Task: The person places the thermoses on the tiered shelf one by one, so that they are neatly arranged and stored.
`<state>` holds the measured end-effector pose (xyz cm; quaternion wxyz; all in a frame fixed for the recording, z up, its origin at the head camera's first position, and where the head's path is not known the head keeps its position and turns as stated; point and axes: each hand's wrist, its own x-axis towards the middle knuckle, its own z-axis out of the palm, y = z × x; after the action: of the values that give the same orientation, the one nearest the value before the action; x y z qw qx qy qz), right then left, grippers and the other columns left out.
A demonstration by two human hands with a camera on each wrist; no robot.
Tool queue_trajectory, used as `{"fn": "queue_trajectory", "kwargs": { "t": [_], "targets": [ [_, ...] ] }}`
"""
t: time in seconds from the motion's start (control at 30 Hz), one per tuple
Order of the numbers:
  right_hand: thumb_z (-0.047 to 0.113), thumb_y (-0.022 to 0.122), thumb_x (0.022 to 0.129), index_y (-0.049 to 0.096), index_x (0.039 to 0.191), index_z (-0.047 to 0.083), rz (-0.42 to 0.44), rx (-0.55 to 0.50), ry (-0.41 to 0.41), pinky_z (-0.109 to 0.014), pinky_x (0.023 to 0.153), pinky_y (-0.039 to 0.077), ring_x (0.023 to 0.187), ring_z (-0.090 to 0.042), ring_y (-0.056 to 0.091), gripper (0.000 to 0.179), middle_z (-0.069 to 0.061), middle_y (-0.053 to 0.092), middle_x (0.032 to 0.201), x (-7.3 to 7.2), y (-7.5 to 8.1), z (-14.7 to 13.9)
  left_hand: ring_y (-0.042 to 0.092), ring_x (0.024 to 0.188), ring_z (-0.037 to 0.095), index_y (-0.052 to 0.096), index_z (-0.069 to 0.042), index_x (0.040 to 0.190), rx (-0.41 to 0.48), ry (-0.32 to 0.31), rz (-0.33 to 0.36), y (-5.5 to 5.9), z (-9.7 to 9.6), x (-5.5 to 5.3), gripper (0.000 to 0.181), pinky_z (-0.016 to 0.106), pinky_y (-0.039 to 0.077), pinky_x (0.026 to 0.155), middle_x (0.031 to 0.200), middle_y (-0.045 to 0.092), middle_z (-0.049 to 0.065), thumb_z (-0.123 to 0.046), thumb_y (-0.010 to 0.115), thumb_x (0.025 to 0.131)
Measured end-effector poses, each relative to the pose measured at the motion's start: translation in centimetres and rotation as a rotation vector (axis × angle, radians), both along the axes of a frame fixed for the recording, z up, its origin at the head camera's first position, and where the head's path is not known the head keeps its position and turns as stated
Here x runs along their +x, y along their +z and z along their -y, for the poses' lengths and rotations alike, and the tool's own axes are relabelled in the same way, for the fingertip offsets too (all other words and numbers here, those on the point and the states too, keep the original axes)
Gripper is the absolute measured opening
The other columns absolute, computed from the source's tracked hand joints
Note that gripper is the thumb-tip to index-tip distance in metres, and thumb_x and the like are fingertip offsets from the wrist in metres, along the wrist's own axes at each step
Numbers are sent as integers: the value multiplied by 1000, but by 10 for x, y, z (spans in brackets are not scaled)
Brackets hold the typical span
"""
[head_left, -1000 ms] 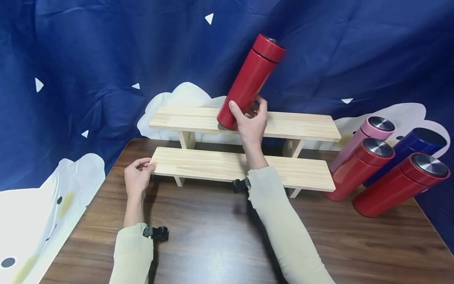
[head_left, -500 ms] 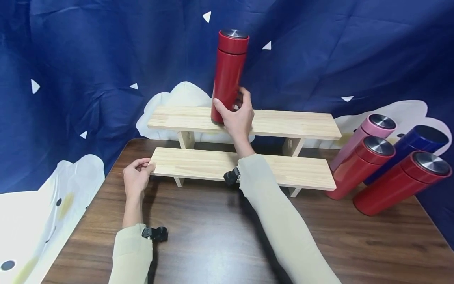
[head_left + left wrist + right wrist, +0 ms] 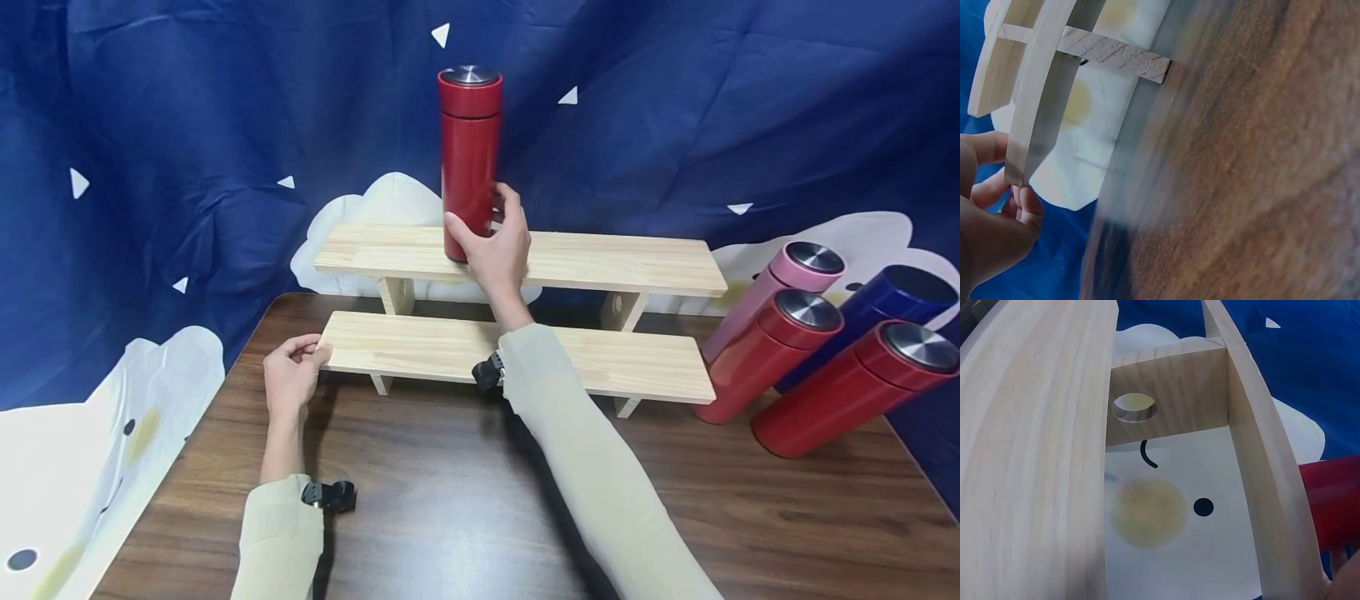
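A tall red thermos (image 3: 471, 150) with a silver-topped lid stands nearly upright at the upper board (image 3: 615, 260) of a two-step wooden shelf, left of its middle. My right hand (image 3: 498, 250) grips its lower part, thumb on the near side and fingers round the right. Only part of the red thermos (image 3: 1334, 500) shows in the right wrist view, at the right edge. My left hand (image 3: 291, 373) pinches the left end of the shelf's lower board (image 3: 405, 343). In the left wrist view, fingers of the left hand (image 3: 997, 231) lie on both sides of that board's end.
At the shelf's right end lean a pink thermos (image 3: 765, 292), a smaller red thermos (image 3: 768, 354), a blue thermos (image 3: 862, 321) and a large red thermos (image 3: 840, 396). Below is a brown wooden table (image 3: 450, 500). A blue patterned cloth (image 3: 225, 100) hangs behind.
The held red thermos has swung from a rightward tilt to nearly upright and shifted left along the upper board, my right hand moving with it. My left hand has stayed at the lower board's end.
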<state>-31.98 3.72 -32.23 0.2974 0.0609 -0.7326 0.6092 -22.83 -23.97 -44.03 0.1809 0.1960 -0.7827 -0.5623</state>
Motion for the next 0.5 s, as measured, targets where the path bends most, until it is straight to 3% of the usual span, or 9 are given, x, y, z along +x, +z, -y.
{"fn": "queue_trajectory", "kwargs": {
  "t": [0.5],
  "targets": [
    [32, 84, 80, 50, 141, 12, 21, 47, 16, -26, 89, 50, 117, -19, 56, 73, -5, 58, 130, 0, 1, 0, 52, 71, 3, 73, 4, 114, 40, -10, -40, -3, -1, 2, 29, 14, 40, 61, 84, 60, -4, -6, 73, 86]
  ]
}}
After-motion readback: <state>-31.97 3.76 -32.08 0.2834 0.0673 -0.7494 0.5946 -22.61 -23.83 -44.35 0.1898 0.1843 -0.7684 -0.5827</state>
